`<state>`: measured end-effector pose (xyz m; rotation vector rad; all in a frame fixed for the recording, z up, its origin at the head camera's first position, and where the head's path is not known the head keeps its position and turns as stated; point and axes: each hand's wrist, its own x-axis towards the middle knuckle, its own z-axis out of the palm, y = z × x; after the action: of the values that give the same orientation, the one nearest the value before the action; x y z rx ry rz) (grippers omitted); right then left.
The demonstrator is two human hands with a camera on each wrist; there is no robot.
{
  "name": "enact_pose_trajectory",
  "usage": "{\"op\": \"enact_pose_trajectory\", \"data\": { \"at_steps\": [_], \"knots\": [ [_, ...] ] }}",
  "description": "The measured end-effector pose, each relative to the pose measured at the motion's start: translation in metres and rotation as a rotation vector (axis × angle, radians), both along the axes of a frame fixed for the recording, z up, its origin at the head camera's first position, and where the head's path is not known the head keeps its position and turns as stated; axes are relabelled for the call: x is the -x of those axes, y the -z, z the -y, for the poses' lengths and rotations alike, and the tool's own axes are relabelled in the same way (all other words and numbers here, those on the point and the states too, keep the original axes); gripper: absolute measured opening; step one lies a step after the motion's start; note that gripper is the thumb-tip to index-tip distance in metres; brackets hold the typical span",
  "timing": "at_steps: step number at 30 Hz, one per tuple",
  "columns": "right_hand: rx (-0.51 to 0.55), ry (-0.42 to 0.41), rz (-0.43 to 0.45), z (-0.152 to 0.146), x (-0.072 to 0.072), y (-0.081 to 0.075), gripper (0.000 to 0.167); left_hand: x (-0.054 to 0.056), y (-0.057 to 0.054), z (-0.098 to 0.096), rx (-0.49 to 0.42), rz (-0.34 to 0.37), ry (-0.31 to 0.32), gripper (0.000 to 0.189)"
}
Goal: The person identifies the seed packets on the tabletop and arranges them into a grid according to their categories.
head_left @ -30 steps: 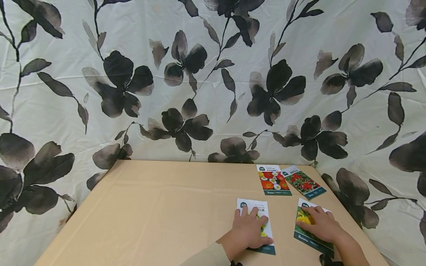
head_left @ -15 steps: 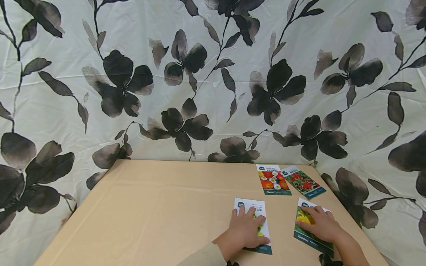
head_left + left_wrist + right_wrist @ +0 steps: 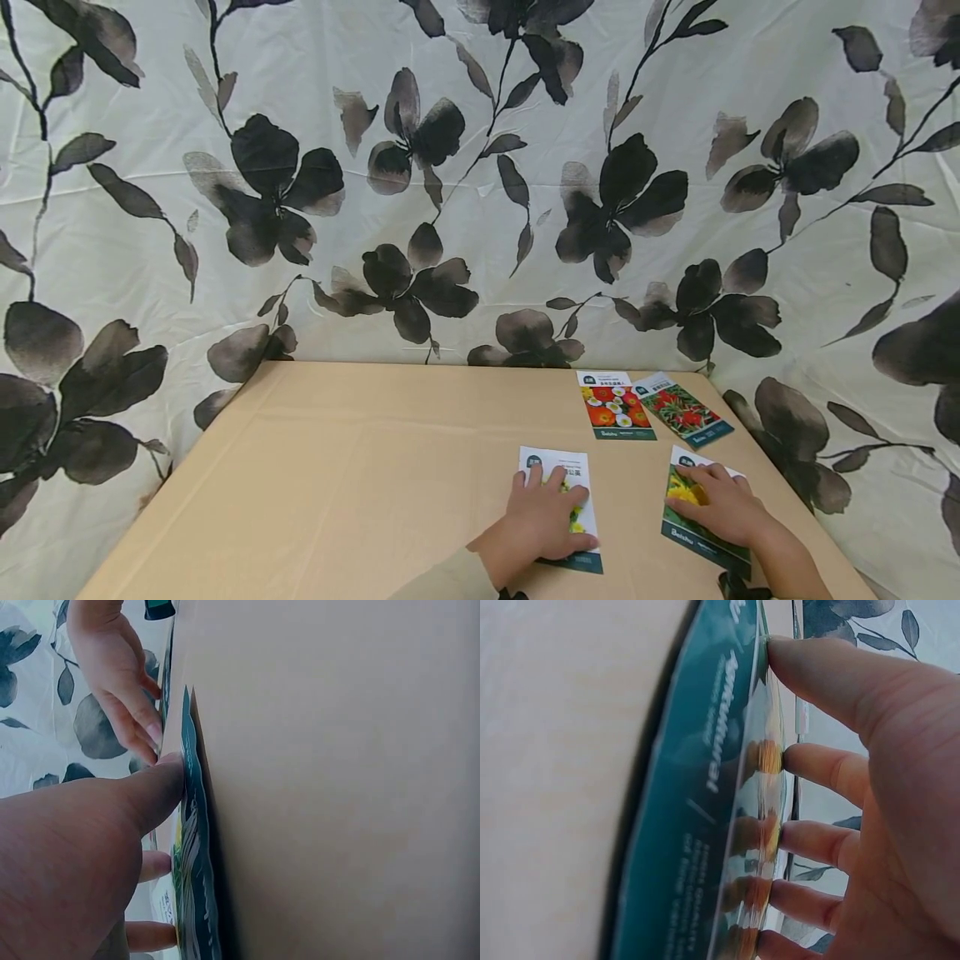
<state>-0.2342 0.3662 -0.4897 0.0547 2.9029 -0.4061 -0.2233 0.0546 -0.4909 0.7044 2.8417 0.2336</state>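
My left hand lies with spread fingers on a flat flower seed packet with a white top and a dark teal bottom band. Seen from the left wrist, the thumb and fingertips press on the face of that packet, whose bottom edge lifts slightly off the table. To the right, my right hand rests its fingertips on a second seed packet printed with yellow flowers. In the right wrist view the fingers touch the glossy front of this packet; the hand covers its upper right part.
Behind the hands, near the table's far edge, lie a seed packet with red, orange and white flowers and a tilted one with red blooms, their corners close together. The light tan table ends at a floral cloth.
My left hand has slid the packet beneath it a little to the left, widening the gap between the two near packets. The right hand and its packet have stayed in place.
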Motion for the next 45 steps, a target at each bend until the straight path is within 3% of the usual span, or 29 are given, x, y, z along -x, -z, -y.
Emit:
{"op": "enact_pose_trajectory", "data": {
  "at_steps": [21,36,45],
  "knots": [
    [0.018,0.009,0.002,0.002,-0.003,0.0,0.091,0.004,0.001,0.019,-0.003,0.011,0.012,0.067],
    [0.019,0.009,-0.004,0.001,-0.002,0.001,0.092,0.003,0.003,0.032,-0.01,-0.026,0.023,0.066],
    [0.024,0.013,-0.012,0.0,-0.001,0.002,0.092,0.001,-0.002,0.041,-0.005,-0.037,0.038,0.066]
  ]
}}
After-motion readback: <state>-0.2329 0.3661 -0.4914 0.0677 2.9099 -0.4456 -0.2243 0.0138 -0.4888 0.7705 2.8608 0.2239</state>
